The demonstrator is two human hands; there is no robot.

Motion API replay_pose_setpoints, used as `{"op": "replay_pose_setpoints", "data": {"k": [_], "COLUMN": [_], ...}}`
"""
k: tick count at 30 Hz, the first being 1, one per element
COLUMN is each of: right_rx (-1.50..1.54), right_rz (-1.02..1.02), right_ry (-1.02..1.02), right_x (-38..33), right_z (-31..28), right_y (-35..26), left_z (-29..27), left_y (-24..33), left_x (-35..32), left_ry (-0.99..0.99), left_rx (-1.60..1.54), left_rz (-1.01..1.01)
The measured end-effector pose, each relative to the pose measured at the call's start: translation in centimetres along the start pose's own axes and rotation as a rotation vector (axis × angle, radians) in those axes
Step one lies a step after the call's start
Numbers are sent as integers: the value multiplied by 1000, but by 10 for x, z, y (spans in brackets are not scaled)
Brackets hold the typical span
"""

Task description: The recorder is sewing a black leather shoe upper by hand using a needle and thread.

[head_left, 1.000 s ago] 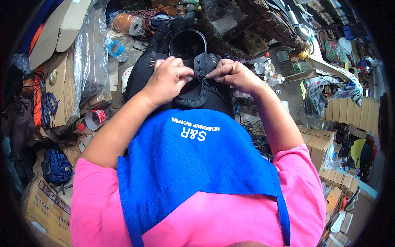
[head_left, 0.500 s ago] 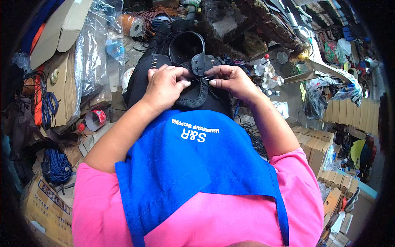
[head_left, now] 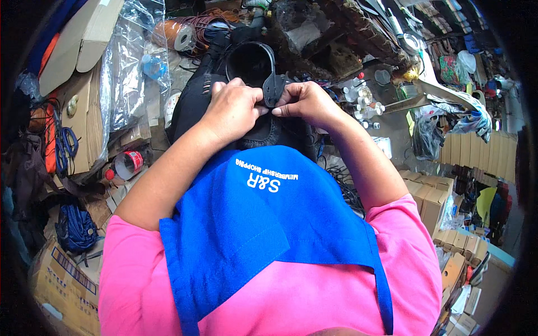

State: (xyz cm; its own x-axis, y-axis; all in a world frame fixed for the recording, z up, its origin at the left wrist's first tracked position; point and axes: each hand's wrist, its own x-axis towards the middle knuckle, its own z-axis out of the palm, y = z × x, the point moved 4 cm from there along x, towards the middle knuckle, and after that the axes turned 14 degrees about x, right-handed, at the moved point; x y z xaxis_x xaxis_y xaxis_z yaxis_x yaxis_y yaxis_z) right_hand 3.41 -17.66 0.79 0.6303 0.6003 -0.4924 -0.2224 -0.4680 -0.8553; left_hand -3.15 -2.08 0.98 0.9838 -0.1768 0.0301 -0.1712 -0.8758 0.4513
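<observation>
A black leather piece (head_left: 274, 89) rests over my dark-clad lap, with a rounded, hollow band at its far end and a flap with small holes. Its nearer part has a stitched, curved edge and looks like part of a shoe, though I cannot be sure. My left hand (head_left: 235, 109) is closed, thumb and fingertips pinching by the flap's left side. From the right, my right hand (head_left: 307, 103) pinches the flap's edge between thumb and forefinger. The fingertips of both hands nearly meet below the flap. Any thread or needle between them is hidden.
A blue apron (head_left: 224, 207) covers my front. On the left lie a clear bottle with a red label (head_left: 130, 162), blue-handled scissors (head_left: 69, 143) and cardboard (head_left: 84, 112). A wire spool (head_left: 182, 38) lies beyond; small bottles (head_left: 367, 106) and boxes (head_left: 428, 196) stand right.
Both hands have drawn closer together at the flap, the right moving left and the left turning inward. The flap has tilted slightly. A thin pale line between the hands no longer shows.
</observation>
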Motion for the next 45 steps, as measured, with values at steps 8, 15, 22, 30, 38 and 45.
{"op": "replay_pose_setpoints", "data": {"k": [8,15,22,30,38,45], "right_rx": [246,133,290,-670,-1234,-1280], "right_rz": [27,-188,22,-390,-632,-641], "right_ry": [-19,47,-127,411,-17,-12], "right_x": [-15,-20,-49,-19,-33,-26], "right_z": [-26,-8,-27,-64,15,5], "right_y": [18,22,17,-19,-43,-37], "left_z": [-11,10,15,11,12,13], "left_y": [-8,-6,-8,-1,-3,-3], "left_x": [-17,-3,-3,-2,-4,-10], "left_ry": [-48,-67,-132,-108,-156,-5], "left_rx": [54,-101,-148,-111,-59,-26], "left_rz": [10,-6,-8,37,24,138]}}
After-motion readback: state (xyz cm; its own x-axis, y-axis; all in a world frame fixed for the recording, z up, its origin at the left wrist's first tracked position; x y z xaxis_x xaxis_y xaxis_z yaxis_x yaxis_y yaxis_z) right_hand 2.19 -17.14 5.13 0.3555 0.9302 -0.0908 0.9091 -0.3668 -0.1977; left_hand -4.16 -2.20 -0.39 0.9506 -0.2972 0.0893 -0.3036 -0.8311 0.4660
